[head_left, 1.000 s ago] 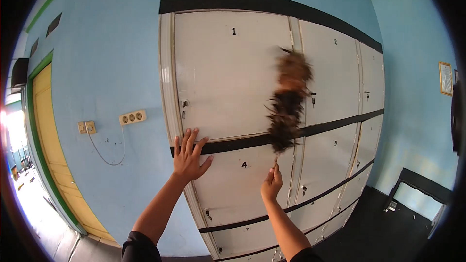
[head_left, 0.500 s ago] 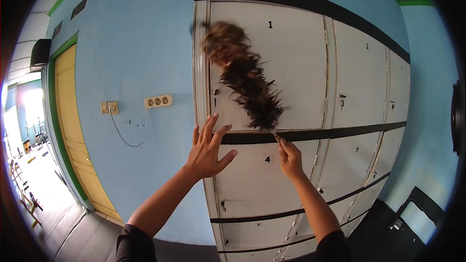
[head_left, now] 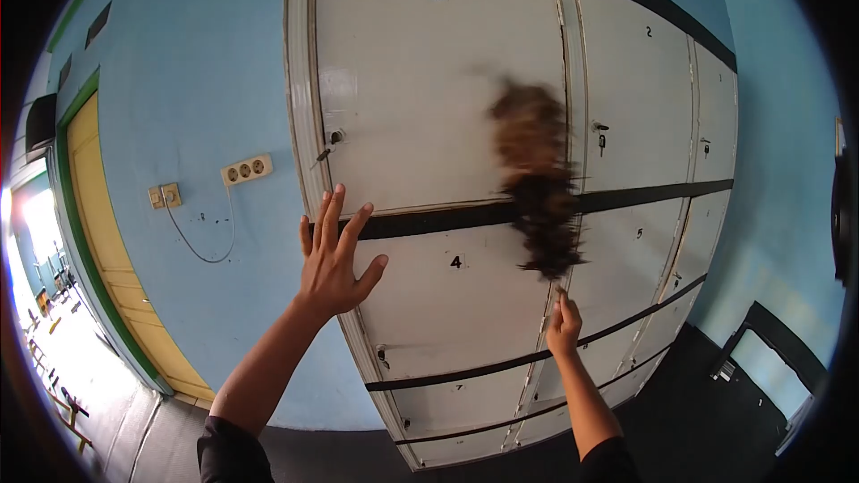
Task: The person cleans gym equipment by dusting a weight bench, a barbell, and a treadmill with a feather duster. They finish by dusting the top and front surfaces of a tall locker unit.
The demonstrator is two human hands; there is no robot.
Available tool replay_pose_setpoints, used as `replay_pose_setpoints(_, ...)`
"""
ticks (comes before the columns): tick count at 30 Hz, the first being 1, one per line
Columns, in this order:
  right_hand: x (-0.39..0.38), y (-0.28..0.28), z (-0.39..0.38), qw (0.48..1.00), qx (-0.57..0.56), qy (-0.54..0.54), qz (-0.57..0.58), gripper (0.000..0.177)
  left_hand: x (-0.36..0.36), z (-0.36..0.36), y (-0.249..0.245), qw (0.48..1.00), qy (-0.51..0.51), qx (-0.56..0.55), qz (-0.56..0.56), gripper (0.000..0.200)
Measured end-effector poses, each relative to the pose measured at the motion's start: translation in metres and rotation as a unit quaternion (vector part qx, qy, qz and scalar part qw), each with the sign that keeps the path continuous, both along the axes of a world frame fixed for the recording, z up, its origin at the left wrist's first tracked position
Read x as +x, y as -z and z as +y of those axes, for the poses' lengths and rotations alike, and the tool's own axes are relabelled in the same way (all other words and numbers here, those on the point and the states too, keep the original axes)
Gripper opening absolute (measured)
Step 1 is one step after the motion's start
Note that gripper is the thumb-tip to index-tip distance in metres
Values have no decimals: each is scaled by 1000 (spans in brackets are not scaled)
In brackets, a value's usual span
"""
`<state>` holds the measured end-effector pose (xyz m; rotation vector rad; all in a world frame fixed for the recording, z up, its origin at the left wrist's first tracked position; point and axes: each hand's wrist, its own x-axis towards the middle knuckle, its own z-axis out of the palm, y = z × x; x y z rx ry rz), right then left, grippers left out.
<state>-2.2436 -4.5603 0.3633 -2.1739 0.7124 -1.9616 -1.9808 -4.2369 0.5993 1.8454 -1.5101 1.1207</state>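
My right hand (head_left: pixel 563 326) grips the handle of a brown and black feather duster (head_left: pixel 535 181). Its feathers are blurred and lie against the white lockers (head_left: pixel 420 80), over the black strip between door 1 and door 4 and along the seam toward door 2. My left hand (head_left: pixel 334 257) is open with fingers spread. It rests flat on the left edge of the lockers, at the black strip just left of door 4.
Light blue wall (head_left: pixel 188 80) to the left carries a socket strip (head_left: pixel 245 170) and a switch (head_left: pixel 165 195) with a hanging cable. A yellow door with green frame (head_left: pixel 98 241) stands further left. A dark framed object (head_left: pixel 769 349) leans low on the right.
The duster has swung from the upper left corner of door 1 to the right and down, onto the seam by door 4. My right hand dropped lower. My left hand stayed on the locker edge.
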Motion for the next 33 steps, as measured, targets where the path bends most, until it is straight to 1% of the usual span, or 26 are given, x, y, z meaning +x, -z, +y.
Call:
replay_pose_setpoints(1, -3, 22, 0, 1000, 1, 10, -8, 25, 2, -4, 2, 1000, -9, 17, 1, 73)
replay_pose_setpoints(2, -4, 27, 9, 996, -82, -8, -31, 28, 5, -9, 6, 1000, -6, 21, 0, 73)
replay_pose_setpoints(4, -12, 54, 21, 999, -19, 24, 20, 33, 9, -21, 15, 998, -17, 51, 14, 75)
replay_pose_setpoints(5, -7, 74, 20, 998, 52, 31, 5, 38, 9, -28, 19, 998, -9, 56, 14, 75)
replay_pose_setpoints(6, 6, 99, 21, 994, 79, 22, -71, 42, 8, -33, 27, 997, -30, 64, 18, 77)
replay_pose_setpoints(7, 18, 100, 38, 989, 117, 43, -85, 43, 7, -38, 33, 996, -52, 70, 20, 78)
replay_pose_setpoints(8, 30, 106, 50, 992, 98, 28, -67, 43, 7, -42, 39, 996, -46, 71, 21, 78)
replay_pose_setpoints(10, 39, 120, 68, 998, 54, -27, -23, 47, 8, -46, 50, 999, 11, 28, 12, 82)
replay_pose_setpoints(13, 42, 133, 69, 994, 94, -60, 0, 46, 8, -45, 61, 999, 36, 14, 27, 83)
replay_pose_setpoints(15, 55, 144, 71, 991, 99, 2, -94, 36, 11, -41, 71, 999, 39, -5, 27, 82)
replay_pose_setpoints(16, 54, 155, 75, 991, 99, -6, -87, 36, 12, -39, 76, 998, 53, -22, 38, 82)
replay_pose_setpoints(17, 53, 171, 81, 996, 80, -40, -16, 35, 14, -37, 81, 996, 65, -38, 47, 82)
replay_pose_setpoints(18, 54, 170, 86, 994, 58, -75, 55, 35, 17, -38, 87, 997, 54, -39, 50, 82)
replay_pose_setpoints(19, 53, 169, 92, 983, 106, -122, 88, 29, 21, -39, 95, 984, 129, -87, 83, 81)
replay_pose_setpoints(20, 58, 164, 94, 986, 63, -127, 82, 28, 23, -35, 101, 964, 197, -136, 115, 80)
replay_pose_setpoints(21, 69, 170, 97, 985, 60, -136, 88, 28, 19, -33, 105, 959, 184, -172, 133, 80)
replay_pose_setpoints(22, 77, 176, 99, 983, 57, -143, 96, 27, 16, -34, 114, 928, 205, -224, 214, 80)
replay_pose_setpoints(23, 78, 171, 100, 980, 55, -160, 107, 27, 12, -39, 121, 894, 243, -277, 254, 80)
replay_pose_setpoints(24, 76, 158, 102, 971, 45, -172, 163, 25, 13, -39, 124, 855, 282, -326, 289, 80)
replay_pose_setpoints(25, 77, 140, 103, 959, 32, -181, 215, 23, 18, -34, 126, 856, 270, -332, 290, 80)
replay_pose_setpoints(26, 78, 122, 101, 971, 27, -154, 180, 20, 20, -31, 129, 821, 280, -359, 343, 78)
replay_pose_setpoints(28, 79, 112, 92, 967, 7, -156, 202, 19, 20, -27, 140, 736, 299, -407, 450, 75)
replay_pose_setpoints(29, 73, 107, 86, 964, 9, -158, 211, 19, 25, -24, 149, 687, 397, -389, 468, 69)
replay_pose_setpoints(31, 57, 99, 71, 924, -7, -178, 338, 17, 28, -16, 162, 662, 378, -410, 500, 69)
replay_pose_setpoints(32, 50, 102, 64, 924, -3, -173, 342, 17, 24, -15, 163, 651, 360, -419, 522, 71)
replay_pose_setpoints(33, 43, 111, 54, 951, 2, -149, 270, 16, 23, -14, 168, 646, 364, -415, 528, 71)
